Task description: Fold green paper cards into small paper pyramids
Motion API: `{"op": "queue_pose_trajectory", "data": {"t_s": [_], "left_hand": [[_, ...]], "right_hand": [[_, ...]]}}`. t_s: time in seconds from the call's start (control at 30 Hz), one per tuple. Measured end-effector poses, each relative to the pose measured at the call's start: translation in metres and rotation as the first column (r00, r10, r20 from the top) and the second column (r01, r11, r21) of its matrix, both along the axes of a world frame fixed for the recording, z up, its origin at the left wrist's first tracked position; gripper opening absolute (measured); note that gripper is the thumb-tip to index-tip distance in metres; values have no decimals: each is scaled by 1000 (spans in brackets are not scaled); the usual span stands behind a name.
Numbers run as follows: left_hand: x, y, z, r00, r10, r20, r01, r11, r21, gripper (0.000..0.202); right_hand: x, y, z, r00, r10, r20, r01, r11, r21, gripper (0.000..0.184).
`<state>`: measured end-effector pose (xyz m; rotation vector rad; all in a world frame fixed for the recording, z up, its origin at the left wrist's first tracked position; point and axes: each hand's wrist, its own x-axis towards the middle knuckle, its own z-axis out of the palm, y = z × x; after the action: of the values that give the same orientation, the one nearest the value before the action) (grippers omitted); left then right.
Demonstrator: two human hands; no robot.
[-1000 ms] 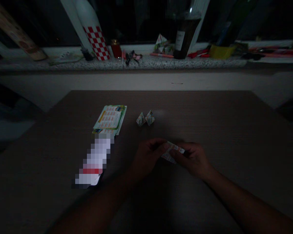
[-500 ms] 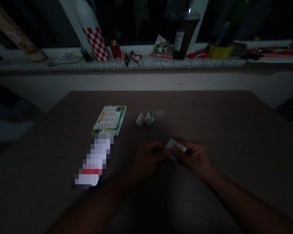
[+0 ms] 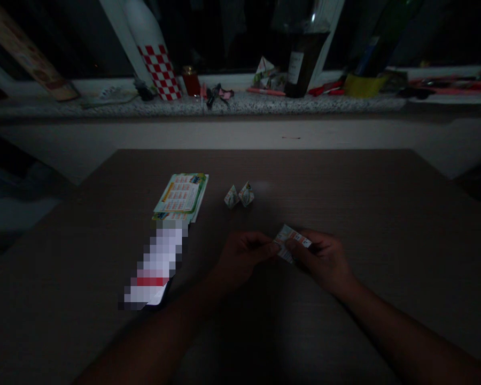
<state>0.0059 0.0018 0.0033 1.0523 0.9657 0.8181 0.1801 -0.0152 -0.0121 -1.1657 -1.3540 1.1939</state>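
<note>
A small folded piece of printed paper point(image 3: 285, 235) is held between my hands, low over the dark table point(image 3: 344, 198). My right hand point(image 3: 324, 259) pinches it with the thumb on top and the fingers behind. At its left corner, my left hand point(image 3: 244, 256) grips the edge between thumb and forefinger. Beyond my hands stand two small folded paper shapes point(image 3: 231, 199) with pointed tops, side by side. To their left lies a stack of printed calendar sheets point(image 3: 180, 193), partly overlapped by a blurred-out phone-like object point(image 3: 157, 267).
On the speckled stone sill point(image 3: 116, 110) at the back stand a red-and-white checkered bottle point(image 3: 158, 64), a small red jar point(image 3: 191, 81), a dark labelled container point(image 3: 300, 64), a yellow-based holder point(image 3: 363, 85) and a folded paper piece point(image 3: 264, 69). A tall patterned tube point(image 3: 32, 53) leans at the left.
My right hand has shifted slightly right with the paper. My left thumb and forefinger have slid toward the paper's left corner, so more of its printed face shows.
</note>
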Motion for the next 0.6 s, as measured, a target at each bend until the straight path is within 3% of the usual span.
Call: {"op": "queue_pose_trajectory", "data": {"t_s": [0.13,0.23,0.37,0.6], "left_hand": [[-2,2,-3,999,-27,22,27,1000,2,16],[-3,3,-8,995,-30,95,34,999,-41,18],[0,5,-10,979,-12,205,41,990,-138,19],[2,6,-9,955,-10,296,85,967,-239,23]], "right_hand": [[2,0,-3,998,44,-42,-45,999,-30,24],[6,1,-8,972,112,-207,-128,989,-68,26],[8,4,-9,898,91,-430,-136,988,-75,30],[7,8,-10,875,130,-466,-185,980,-75,31]]}}
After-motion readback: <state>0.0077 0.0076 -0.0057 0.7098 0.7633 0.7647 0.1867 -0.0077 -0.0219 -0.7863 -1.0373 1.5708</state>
